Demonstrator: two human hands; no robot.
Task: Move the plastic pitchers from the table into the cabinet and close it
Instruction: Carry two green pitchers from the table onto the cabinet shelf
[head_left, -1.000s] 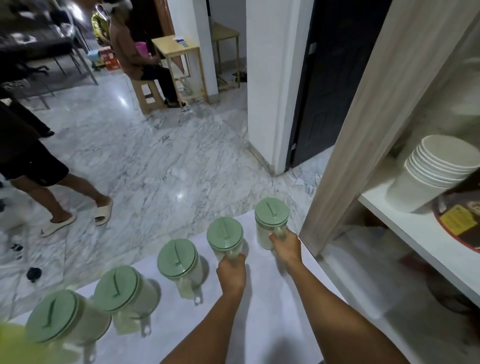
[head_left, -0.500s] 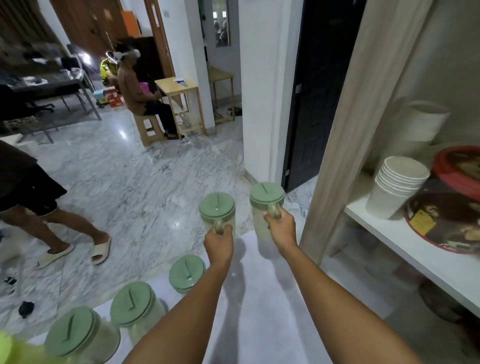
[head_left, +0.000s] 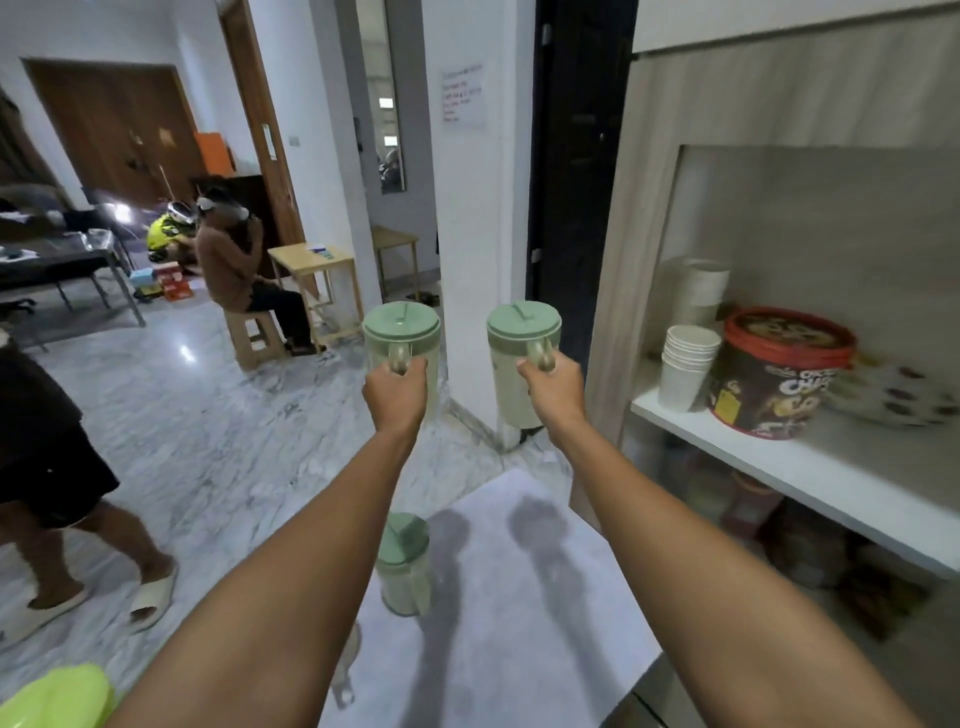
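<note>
- Marble floor (head_left: 208, 441) spreads behind us; a white table (head_left: 498, 597) sits low at 6 o'clock and the open cabinet (head_left: 779, 467) at 3 o'clock.
- We hold two pitchers in the air: left hand (head_left: 396, 397) is closed round the handle of the left pitcher (head_left: 401, 332), right hand (head_left: 551, 392) is closed round the handle of the right pitcher (head_left: 523, 338).
- Both look empty, so we judge them light, stiff plastic; the handle is the sure hold, and the green lids may lift off.
- A third pitcher (head_left: 404, 564) stands on the table at 6 o'clock.
- On the shelf (head_left: 810, 467) at 3 o'clock, a cup stack (head_left: 688, 366) and a tin (head_left: 779, 374) fill the near part, so room looks tight.
- One person sits at 10 o'clock; another's legs stand at 8 o'clock, well apart from us.
</note>
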